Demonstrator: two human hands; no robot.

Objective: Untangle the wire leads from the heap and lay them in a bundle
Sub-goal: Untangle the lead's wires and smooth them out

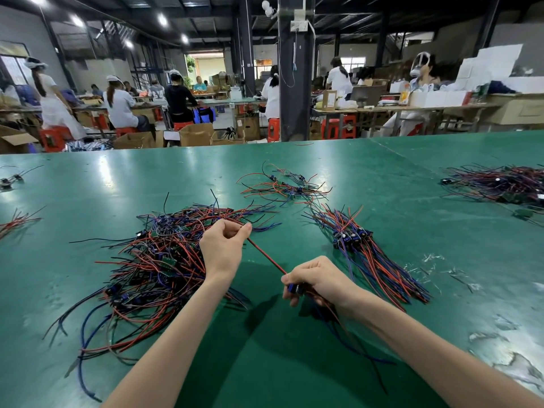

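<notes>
A tangled heap of red, blue and black wire leads (153, 260) with small circuit boards lies on the green table (294, 363), left of centre. My left hand (223, 245) pinches the far end of one lead's red and black wires (266, 256), which stretch taut to my right hand (316, 279). That hand is closed on the lead's blue component, with wires trailing below it. To the right lies a straightened bundle of leads (371, 251), its components grouped at the far end.
A looser cluster of leads (284, 187) lies further back, and another pile (500, 184) sits at the far right. A few leads (14, 222) lie at the left edge. White scuffs mark the table's right side. Seated workers and cardboard boxes fill the room beyond.
</notes>
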